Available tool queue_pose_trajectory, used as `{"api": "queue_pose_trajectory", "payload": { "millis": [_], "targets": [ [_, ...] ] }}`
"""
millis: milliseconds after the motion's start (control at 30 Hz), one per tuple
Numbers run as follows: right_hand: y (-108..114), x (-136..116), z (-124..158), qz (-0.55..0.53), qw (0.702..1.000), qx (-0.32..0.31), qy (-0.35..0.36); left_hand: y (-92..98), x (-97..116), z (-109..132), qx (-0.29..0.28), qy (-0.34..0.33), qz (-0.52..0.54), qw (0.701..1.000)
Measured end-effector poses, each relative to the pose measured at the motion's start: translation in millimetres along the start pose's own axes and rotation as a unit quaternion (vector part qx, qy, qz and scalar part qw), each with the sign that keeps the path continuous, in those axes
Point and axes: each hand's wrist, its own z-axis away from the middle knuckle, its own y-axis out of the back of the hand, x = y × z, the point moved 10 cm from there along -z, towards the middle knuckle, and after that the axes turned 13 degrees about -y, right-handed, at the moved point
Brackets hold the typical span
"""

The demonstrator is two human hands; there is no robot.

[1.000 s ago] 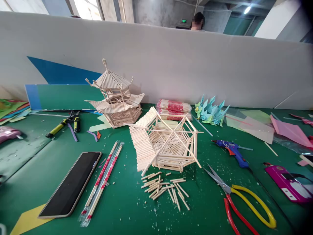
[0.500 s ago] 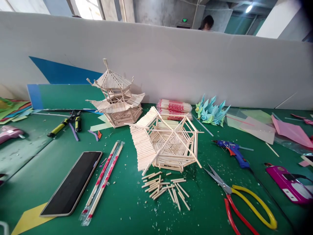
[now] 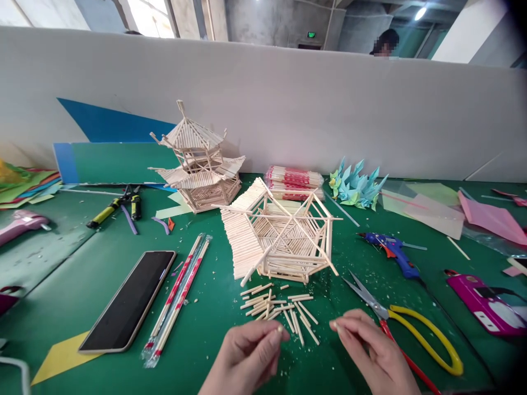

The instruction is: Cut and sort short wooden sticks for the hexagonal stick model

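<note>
Our left hand [image 3: 247,356] and right hand [image 3: 370,351] hover empty — fingers loosely curled, gripping nothing — just beside the scattered short pale wooden sticks [image 3: 280,310] on the green table mat [image 3: 82,285].

Both hands show at the bottom edge, backs up, wrists cut off by the frame. The left hand [image 3: 247,356] is loosely curled, its thumb and forefinger pinched together and pointing right. The right hand [image 3: 373,351] mirrors it, fingers bent, thumb and forefinger tips meeting and pointing left. The two hands are level, apart, with a clear gap between their fingertips.
</note>
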Motion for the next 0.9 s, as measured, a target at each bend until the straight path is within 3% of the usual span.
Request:
{"api": "queue_pose_trajectory", "payload": {
  "millis": [100, 167, 333, 533, 733, 900],
  "targets": [
    [4.7, -12.4, -11.6, 0.056, 0.996, 0.066, 0.026, 7.3, 8.7, -5.4, 0.071, -0.016, 0.055, 0.996],
    [2.4, -18.2, -16.2, 0.085, 0.992, 0.087, 0.028, 9.5, 8.5, -7.9, 0.087, -0.019, 0.097, 0.991],
    [-16.9, -26.6, -25.7, 0.125, 0.986, 0.098, 0.043, 4.9, -3.8, -12.6, 0.080, -0.001, 0.151, 0.985],
    [-38.0, -33.1, -30.0, 0.180, 0.975, 0.101, 0.079, -5.4, -3.8, -14.6, 0.061, -0.016, 0.164, 0.984],
    [-45.2, -31.1, -29.5, 0.195, 0.970, 0.109, 0.101, -7.3, -8.6, -15.7, 0.049, -0.001, 0.181, 0.982],
    [-37.1, -37.7, -23.0, 0.162, 0.973, 0.118, 0.111, -10.9, -10.0, -13.7, 0.040, 0.009, 0.185, 0.982]
  ]
}}
